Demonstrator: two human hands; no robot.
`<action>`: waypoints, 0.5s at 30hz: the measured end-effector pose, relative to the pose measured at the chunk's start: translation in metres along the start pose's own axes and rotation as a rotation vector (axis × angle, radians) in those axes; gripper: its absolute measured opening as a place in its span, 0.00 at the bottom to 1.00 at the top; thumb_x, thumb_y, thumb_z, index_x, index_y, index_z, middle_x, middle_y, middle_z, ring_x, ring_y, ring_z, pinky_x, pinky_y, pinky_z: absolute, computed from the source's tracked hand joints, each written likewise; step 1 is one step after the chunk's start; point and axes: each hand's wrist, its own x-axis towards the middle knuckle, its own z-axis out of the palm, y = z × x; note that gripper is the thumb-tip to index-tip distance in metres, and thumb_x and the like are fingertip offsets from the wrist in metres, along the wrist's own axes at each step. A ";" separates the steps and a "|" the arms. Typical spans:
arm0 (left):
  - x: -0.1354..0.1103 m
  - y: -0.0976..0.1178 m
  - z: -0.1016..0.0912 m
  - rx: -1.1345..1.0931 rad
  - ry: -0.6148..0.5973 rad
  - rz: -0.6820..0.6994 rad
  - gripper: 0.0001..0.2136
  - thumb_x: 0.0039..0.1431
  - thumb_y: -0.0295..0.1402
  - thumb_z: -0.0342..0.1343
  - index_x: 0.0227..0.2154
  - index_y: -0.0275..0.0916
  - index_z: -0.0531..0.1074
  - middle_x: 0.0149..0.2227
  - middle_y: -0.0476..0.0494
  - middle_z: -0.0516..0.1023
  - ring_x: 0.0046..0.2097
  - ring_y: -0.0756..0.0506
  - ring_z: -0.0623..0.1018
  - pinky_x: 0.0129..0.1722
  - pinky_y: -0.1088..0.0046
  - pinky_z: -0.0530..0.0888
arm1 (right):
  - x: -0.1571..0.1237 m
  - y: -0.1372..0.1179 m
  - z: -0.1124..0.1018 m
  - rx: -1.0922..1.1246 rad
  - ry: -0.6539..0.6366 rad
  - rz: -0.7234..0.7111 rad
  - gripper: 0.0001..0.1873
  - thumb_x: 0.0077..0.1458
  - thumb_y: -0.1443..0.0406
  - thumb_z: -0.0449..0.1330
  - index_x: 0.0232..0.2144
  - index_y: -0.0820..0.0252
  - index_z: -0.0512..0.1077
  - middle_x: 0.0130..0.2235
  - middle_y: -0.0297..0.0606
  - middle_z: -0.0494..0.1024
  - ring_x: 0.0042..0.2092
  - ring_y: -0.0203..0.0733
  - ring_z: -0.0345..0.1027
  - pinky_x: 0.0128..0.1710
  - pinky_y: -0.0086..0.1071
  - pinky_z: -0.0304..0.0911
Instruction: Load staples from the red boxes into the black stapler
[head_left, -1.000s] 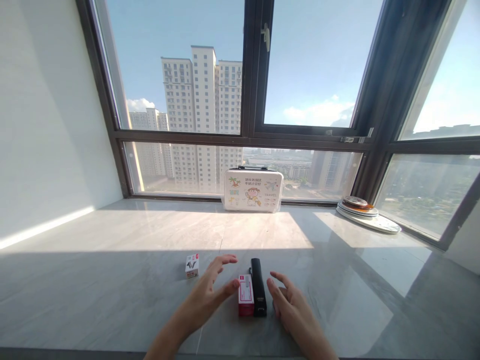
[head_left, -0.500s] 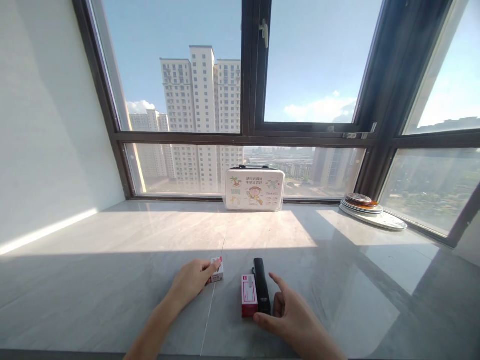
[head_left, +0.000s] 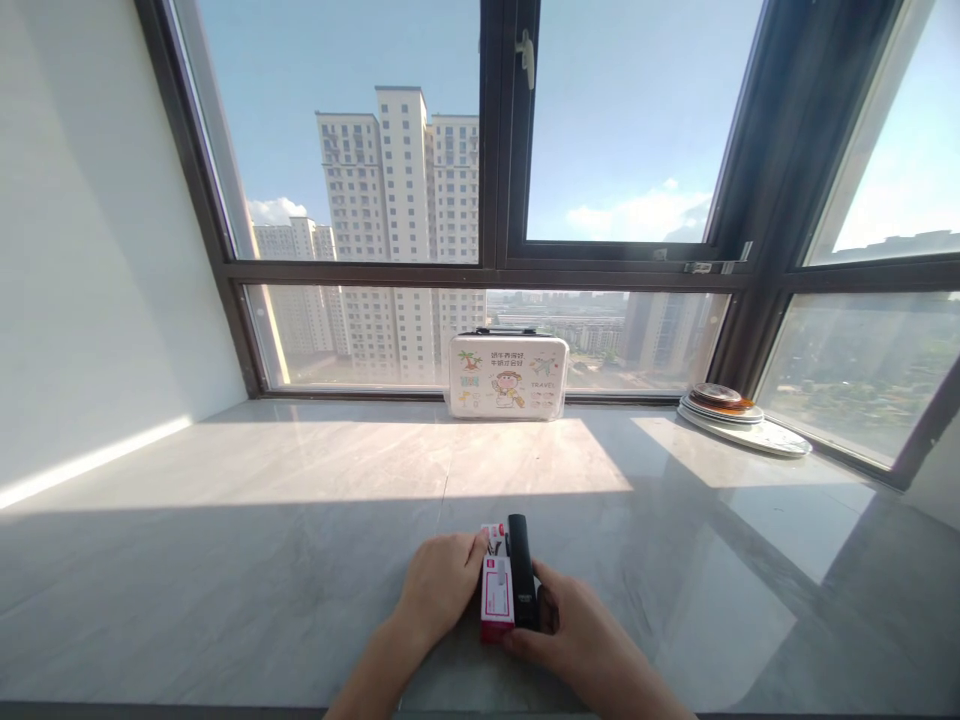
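Observation:
A red-and-white box lies on the grey marble sill beside a black stapler. My left hand is curled around a small white-and-red box, pressing it against the far end of the red box. My right hand grips the near end of the black stapler, thumb at the red box's near corner, fingers along the stapler's right side. All three items sit packed together between my hands.
A white cartoon-printed case stands against the window at the back. A stack of plates lies at the back right. The white wall closes the left side; the sill's front edge runs along the bottom.
My left hand slid the small white-and-red box rightward from the left until it met the red box. My right hand closed onto the stapler's near end.

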 end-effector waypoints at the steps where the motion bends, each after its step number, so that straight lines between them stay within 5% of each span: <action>1: 0.000 0.000 0.000 0.003 -0.001 -0.006 0.31 0.73 0.50 0.34 0.28 0.42 0.77 0.30 0.38 0.81 0.34 0.38 0.79 0.33 0.67 0.62 | 0.000 0.000 -0.001 0.011 -0.009 -0.001 0.25 0.45 0.64 0.68 0.48 0.56 0.75 0.26 0.27 0.70 0.27 0.34 0.57 0.25 0.26 0.49; 5: 0.003 0.001 -0.004 -0.017 -0.041 -0.006 0.31 0.72 0.52 0.34 0.26 0.43 0.77 0.30 0.38 0.82 0.35 0.38 0.80 0.35 0.67 0.65 | -0.001 0.002 -0.005 0.039 -0.010 0.015 0.24 0.44 0.62 0.69 0.46 0.57 0.77 0.26 0.29 0.73 0.28 0.36 0.58 0.26 0.27 0.51; 10: 0.011 0.005 -0.007 -0.110 -0.192 0.045 0.35 0.71 0.54 0.33 0.19 0.44 0.75 0.18 0.44 0.76 0.30 0.41 0.79 0.34 0.68 0.68 | -0.006 0.008 -0.016 0.046 -0.002 0.036 0.23 0.43 0.60 0.71 0.44 0.57 0.79 0.26 0.31 0.75 0.29 0.39 0.62 0.28 0.28 0.55; 15: 0.028 0.033 0.014 -0.178 -0.270 0.081 0.34 0.71 0.53 0.34 0.17 0.43 0.74 0.18 0.44 0.77 0.31 0.41 0.79 0.37 0.68 0.71 | -0.013 0.025 -0.050 0.115 0.000 0.089 0.27 0.41 0.55 0.73 0.44 0.58 0.79 0.29 0.34 0.79 0.34 0.48 0.70 0.33 0.32 0.63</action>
